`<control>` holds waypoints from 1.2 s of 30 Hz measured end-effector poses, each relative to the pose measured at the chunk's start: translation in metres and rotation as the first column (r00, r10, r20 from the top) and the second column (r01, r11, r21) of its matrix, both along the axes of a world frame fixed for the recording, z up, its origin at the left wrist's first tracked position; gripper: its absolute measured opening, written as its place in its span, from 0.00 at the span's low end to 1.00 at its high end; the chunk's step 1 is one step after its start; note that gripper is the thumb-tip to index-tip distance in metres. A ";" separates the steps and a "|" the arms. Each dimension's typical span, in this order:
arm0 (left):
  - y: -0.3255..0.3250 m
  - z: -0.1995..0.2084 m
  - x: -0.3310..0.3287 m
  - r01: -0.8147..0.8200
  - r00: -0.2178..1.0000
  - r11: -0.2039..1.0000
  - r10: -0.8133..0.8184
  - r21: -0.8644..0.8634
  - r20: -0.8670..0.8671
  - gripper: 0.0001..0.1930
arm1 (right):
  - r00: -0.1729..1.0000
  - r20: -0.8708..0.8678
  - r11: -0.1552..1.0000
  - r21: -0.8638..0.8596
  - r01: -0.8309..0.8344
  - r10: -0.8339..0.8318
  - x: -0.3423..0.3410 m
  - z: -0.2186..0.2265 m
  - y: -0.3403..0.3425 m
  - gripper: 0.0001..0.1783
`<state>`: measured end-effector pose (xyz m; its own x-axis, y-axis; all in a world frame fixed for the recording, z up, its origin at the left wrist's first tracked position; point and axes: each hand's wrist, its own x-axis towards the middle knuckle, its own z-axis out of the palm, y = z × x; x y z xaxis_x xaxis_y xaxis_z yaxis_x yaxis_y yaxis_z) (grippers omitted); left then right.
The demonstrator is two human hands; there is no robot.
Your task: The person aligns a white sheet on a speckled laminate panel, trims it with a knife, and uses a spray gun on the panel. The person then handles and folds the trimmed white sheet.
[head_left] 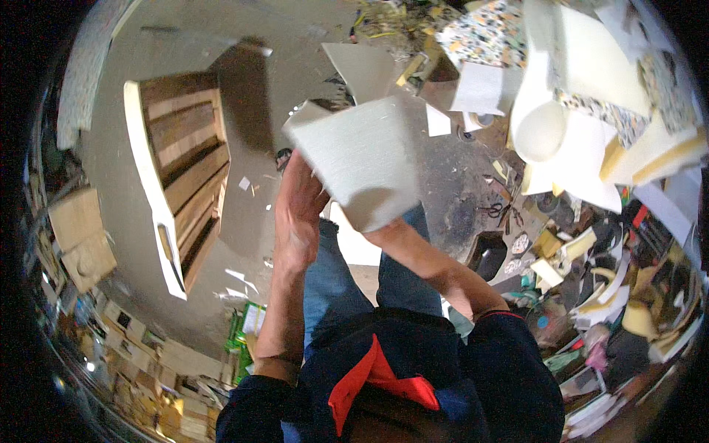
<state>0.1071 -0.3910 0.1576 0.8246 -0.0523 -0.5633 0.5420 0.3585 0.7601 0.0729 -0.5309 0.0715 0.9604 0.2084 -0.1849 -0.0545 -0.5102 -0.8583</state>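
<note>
Both grips on one pale grey-white panel [362, 159], held up in front of the knees, tilted. Left grip [299, 188] has its left edge, fingers mostly hidden behind; right grip [385, 232] has its lower edge, fingertips hidden too, so exact finger spread can't be told. Panel slightly blurred. Just beyond the grips: grey sheet [363, 70] on the floor. Well left of the left grip: slatted wooden frame [188, 155] with a white edge strip [140, 159]. Right of the right grip: scissors [490, 211] near pliers [518, 218]; farther up-right, speckled foam sheet [487, 33] and white sheets [587, 55]. Below the grips: jeans [332, 277].
</note>
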 end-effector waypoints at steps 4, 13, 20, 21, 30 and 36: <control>0.027 0.013 -0.025 -0.115 0.993 0.965 0.106 0.235 0.054 0.63 | 0.972 0.055 0.968 -0.119 -0.222 0.230 -0.024 -0.009 0.059 0.38; 0.093 -0.004 -0.106 0.035 0.999 0.462 -0.052 0.886 -0.012 0.76 | 0.763 -0.384 0.715 0.685 -0.142 0.519 -0.056 -0.017 0.142 0.39; 0.152 -0.033 -0.168 -0.209 0.902 0.451 0.432 0.867 -0.008 0.46 | 0.627 0.357 0.720 -0.291 -0.630 0.693 -0.112 -0.030 0.226 0.40; 0.165 -0.041 -0.177 -0.335 0.840 0.492 0.542 0.804 0.019 0.39 | 0.644 0.310 0.701 -0.126 -0.702 0.700 -0.118 -0.030 0.234 0.41; 0.302 -0.015 -0.297 -0.871 0.401 0.332 0.907 0.361 0.133 0.21 | 0.570 -0.156 0.571 -0.045 -0.820 0.807 -0.037 -0.061 0.255 0.32; 0.335 0.007 -0.338 -0.986 0.132 0.092 0.938 0.135 0.321 0.35 | 0.587 -0.004 0.586 0.067 -0.808 0.810 0.027 -0.087 0.364 0.31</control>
<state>-0.2313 -0.0558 0.1646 0.1054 0.9569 -0.2707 -0.2082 0.2874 0.9349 0.0994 -0.1671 -0.0154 0.3850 0.9063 -0.1742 0.3315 -0.3119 -0.8904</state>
